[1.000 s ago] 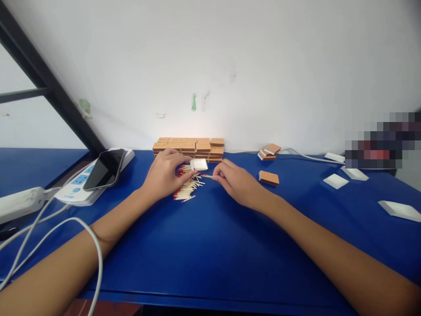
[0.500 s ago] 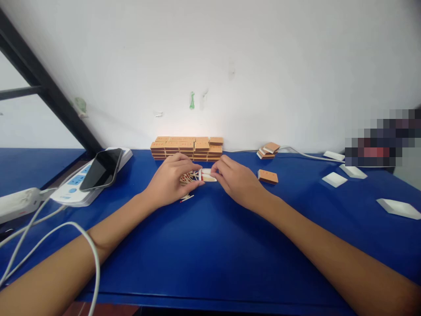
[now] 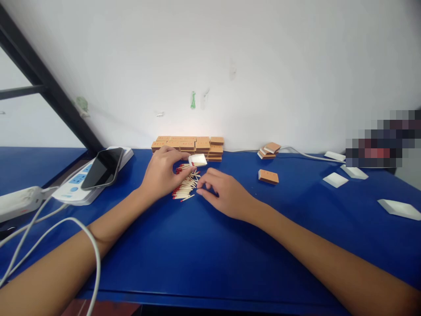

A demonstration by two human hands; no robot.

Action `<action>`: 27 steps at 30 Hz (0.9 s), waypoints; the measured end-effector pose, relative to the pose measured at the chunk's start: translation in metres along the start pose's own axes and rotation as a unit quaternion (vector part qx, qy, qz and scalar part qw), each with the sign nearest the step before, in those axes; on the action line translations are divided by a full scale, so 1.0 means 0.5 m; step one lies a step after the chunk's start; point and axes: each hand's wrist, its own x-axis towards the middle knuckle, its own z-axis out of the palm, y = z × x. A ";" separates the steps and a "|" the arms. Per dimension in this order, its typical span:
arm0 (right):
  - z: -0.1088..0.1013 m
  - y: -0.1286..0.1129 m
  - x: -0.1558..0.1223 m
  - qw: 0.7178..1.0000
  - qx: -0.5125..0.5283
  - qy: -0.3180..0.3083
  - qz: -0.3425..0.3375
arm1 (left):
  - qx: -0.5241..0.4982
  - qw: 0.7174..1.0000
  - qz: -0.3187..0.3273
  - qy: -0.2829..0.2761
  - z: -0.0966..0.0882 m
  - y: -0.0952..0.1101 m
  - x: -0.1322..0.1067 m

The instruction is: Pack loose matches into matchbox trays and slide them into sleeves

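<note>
Centre frame: our left hand [image 3: 162, 173] pinches the tray [image 3: 198, 159]; our right hand [image 3: 225, 197], now off it, curls by the matches [image 3: 184, 188], grip unclear.

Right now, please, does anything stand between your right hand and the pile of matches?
Nothing visible does: the right hand rests beside the matches, and the left hand holds the white tray at their far edge.

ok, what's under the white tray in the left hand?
A loose pile of red-tipped matches on the blue table, below the white tray held by the left hand. The palm covers the pile's left edge; the tray's inside cannot be seen.
</note>
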 end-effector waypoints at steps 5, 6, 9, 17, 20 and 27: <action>0.025 -0.012 0.003 0.998 0.030 -0.057 0.016 | 0.001 1.000 -0.007 -0.007 -0.001 0.002 0.000; 0.027 -0.013 0.004 0.998 0.027 -0.060 0.022 | 0.000 1.000 -0.008 -0.008 -0.001 0.002 0.000; 0.030 -0.017 0.006 0.998 0.013 -0.061 0.033 | -0.001 1.000 -0.008 -0.009 -0.002 0.002 0.000; 0.025 -0.023 0.007 0.996 -0.016 -0.079 0.025 | 0.000 1.000 -0.006 -0.014 -0.003 0.001 0.001; 0.028 -0.030 0.007 0.996 -0.021 -0.085 0.019 | 0.000 1.000 -0.007 -0.013 -0.002 0.002 0.000; 0.054 -0.048 0.008 0.998 -0.044 -0.042 -0.015 | -0.004 1.000 -0.004 -0.013 0.001 0.001 0.000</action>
